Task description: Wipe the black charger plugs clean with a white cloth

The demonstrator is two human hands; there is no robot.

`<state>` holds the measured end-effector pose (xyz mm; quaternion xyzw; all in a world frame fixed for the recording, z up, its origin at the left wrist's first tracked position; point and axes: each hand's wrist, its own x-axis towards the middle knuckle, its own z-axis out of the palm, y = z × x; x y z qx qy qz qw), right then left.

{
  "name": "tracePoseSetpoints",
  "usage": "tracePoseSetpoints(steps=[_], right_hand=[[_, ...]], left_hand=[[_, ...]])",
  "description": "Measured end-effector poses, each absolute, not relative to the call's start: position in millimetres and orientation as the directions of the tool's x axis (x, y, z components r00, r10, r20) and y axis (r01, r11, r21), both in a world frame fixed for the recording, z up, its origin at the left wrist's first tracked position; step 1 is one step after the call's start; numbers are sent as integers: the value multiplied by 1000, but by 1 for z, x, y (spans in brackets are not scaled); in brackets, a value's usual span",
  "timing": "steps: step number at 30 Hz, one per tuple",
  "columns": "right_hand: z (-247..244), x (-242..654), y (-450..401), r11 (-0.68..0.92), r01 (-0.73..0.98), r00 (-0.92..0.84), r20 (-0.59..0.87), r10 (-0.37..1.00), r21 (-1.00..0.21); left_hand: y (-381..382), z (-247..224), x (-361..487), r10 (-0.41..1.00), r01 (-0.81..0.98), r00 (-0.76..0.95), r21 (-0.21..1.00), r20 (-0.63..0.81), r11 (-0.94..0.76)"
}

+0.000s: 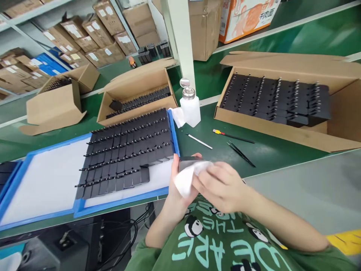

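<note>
Close to my body, my left hand (178,188) holds a dark block-shaped part (189,160) by its sides. My right hand (221,186) pinches a white cloth (186,180) against that part, covering much of it. To the left, rows of black parts (124,150) with metal pins stand on a white, blue-edged tray (177,139). A white pump bottle (191,109) stands beyond my hands, with a crumpled white wipe (178,116) beside it.
An open carton (254,130) of black parts lies at the right, another (138,109) behind the tray. A white pen-like tool (199,141), a cable (234,137) and black tweezers (241,153) lie on the green table. A post (182,41) rises behind the bottle.
</note>
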<state>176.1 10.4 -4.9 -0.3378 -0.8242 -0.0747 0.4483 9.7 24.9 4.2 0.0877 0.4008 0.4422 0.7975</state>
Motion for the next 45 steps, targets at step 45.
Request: tracePoseSetpoints(steps=[45], right_hand=[[-17, 210, -34, 687, 588, 64, 871, 487, -428]], left_hand=[[3, 26, 42, 876, -290, 417, 949, 242, -124]])
